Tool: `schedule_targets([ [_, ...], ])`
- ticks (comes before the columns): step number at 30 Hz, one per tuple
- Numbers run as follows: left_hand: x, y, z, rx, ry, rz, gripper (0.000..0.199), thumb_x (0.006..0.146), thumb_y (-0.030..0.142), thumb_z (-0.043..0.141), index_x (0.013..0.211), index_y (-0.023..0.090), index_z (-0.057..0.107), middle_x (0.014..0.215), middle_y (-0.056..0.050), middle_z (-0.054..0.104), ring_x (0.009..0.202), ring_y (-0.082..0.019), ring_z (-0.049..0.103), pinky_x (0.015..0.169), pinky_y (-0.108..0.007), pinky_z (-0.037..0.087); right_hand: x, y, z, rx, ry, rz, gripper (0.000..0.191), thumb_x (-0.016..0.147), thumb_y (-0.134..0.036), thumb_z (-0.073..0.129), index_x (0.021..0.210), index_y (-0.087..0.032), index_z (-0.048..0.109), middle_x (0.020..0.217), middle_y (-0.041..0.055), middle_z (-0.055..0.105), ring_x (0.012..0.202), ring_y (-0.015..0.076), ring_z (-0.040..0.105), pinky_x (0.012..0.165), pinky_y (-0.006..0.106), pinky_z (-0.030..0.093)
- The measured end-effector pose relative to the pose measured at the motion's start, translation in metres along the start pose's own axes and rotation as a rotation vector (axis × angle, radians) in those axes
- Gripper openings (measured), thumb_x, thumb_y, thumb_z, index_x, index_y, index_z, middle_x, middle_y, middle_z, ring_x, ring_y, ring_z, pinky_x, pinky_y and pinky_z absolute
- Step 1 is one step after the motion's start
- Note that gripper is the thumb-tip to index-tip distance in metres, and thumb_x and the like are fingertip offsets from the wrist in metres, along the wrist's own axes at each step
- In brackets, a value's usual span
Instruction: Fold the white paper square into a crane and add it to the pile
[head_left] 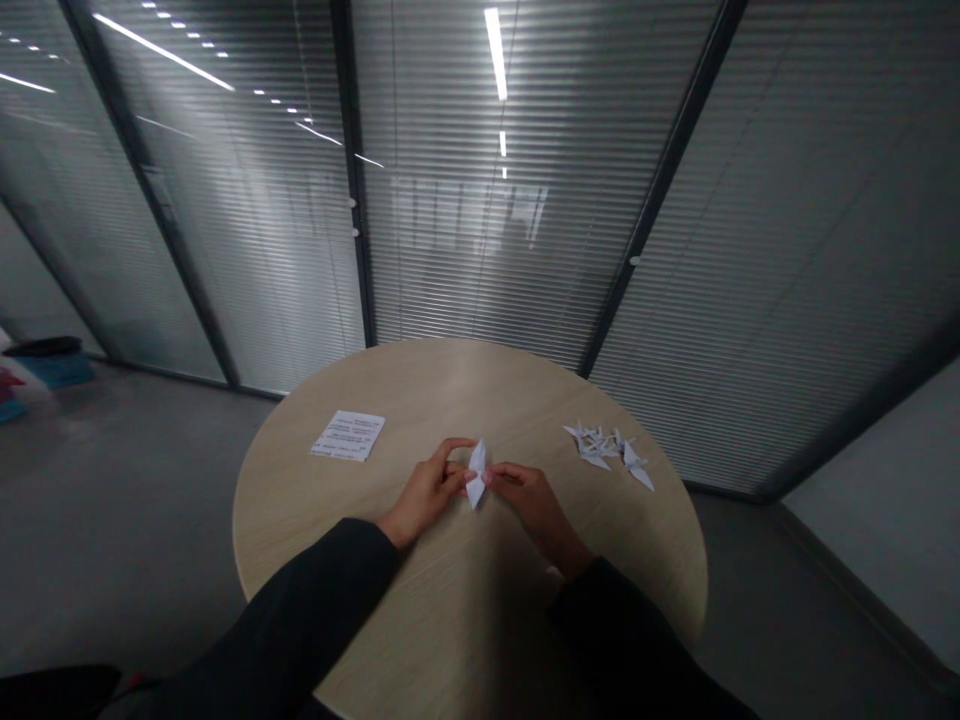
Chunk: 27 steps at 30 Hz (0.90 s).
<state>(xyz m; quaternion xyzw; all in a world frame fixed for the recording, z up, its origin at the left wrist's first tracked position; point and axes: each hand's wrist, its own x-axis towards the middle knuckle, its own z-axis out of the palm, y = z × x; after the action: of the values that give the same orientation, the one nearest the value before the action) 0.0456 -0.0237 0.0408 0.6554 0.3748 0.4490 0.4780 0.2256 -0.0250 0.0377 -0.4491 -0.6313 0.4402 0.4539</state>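
A small folded white paper (477, 474), pointed at its top and bottom ends, is held between my two hands just above the round table. My left hand (431, 490) grips it from the left, with the index finger reaching toward its upper part and the thumb at its middle. From the right, my right hand (534, 500) pinches its edge near the middle between thumb and fingers. To the right lie several folded white paper cranes (596, 442) in a loose heap. A stack of printed paper sheets (349, 436) rests on the left.
The round wooden table (465, 380) has its far edge close to a glass partition with blinds (487, 250). On the floor at far left stands a blue bin with a black liner (52, 362). A white wall (892, 510) is at the right.
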Motion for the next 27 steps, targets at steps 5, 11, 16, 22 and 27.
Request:
schedule_targets([
  [5, -0.002, 0.004, 0.002, 0.064, 0.013, 0.007, 0.048, 0.085, 0.035, 0.059, 0.127, 0.016, 0.045, 0.061, 0.003, 0.062, 0.061, -0.015, 0.057, 0.066, -0.026, 0.041, -0.001, 0.003, -0.001, -0.058, 0.027, -0.011, 0.026, 0.074, -0.043, 0.067, 0.076, -0.019, 0.076, 0.077, 0.0035, 0.075, 0.075, 0.0241, 0.069, 0.072, 0.034, 0.050],
  [11, 0.003, -0.004, 0.007, -0.198, -0.021, -0.123, 0.064, 0.071, 0.040, 0.074, 0.120, 0.017, 0.040, 0.067, 0.001, 0.068, 0.063, -0.016, 0.064, 0.065, -0.027, 0.047, -0.001, 0.004, -0.001, -0.066, 0.144, 0.015, 0.022, 0.071, -0.041, 0.070, 0.077, -0.021, 0.077, 0.079, 0.0047, 0.076, 0.078, 0.0261, 0.069, 0.074, 0.036, 0.050],
  [16, 0.004, -0.010, 0.011, -0.316, -0.078, -0.197, 0.057, 0.063, 0.042, 0.080, 0.101, 0.017, 0.045, 0.069, -0.005, 0.071, 0.064, -0.019, 0.069, 0.066, -0.032, 0.053, -0.002, 0.003, 0.001, -0.045, 0.179, 0.035, 0.024, 0.069, -0.041, 0.071, 0.074, -0.019, 0.076, 0.077, 0.0057, 0.075, 0.075, 0.0260, 0.068, 0.070, 0.034, 0.050],
  [22, 0.002, -0.008, 0.008, -0.196, -0.056, -0.140, 0.048, 0.069, 0.037, 0.076, 0.101, 0.018, 0.046, 0.066, -0.003, 0.072, 0.060, -0.018, 0.069, 0.061, -0.027, 0.052, -0.002, 0.000, 0.004, 0.027, 0.089, 0.013, 0.030, 0.071, -0.046, 0.068, 0.078, -0.017, 0.073, 0.077, 0.0050, 0.074, 0.074, 0.0230, 0.066, 0.068, 0.031, 0.049],
  [27, -0.001, -0.007, 0.010, -0.121, -0.101, -0.097, 0.043, 0.073, 0.035, 0.073, 0.102, 0.019, 0.046, 0.065, -0.003, 0.072, 0.059, -0.017, 0.068, 0.060, -0.027, 0.051, -0.001, 0.005, 0.005, -0.014, 0.076, 0.014, 0.029, 0.072, -0.044, 0.066, 0.068, -0.016, 0.068, 0.061, 0.0007, 0.065, 0.059, 0.0169, 0.058, 0.058, 0.027, 0.044],
])
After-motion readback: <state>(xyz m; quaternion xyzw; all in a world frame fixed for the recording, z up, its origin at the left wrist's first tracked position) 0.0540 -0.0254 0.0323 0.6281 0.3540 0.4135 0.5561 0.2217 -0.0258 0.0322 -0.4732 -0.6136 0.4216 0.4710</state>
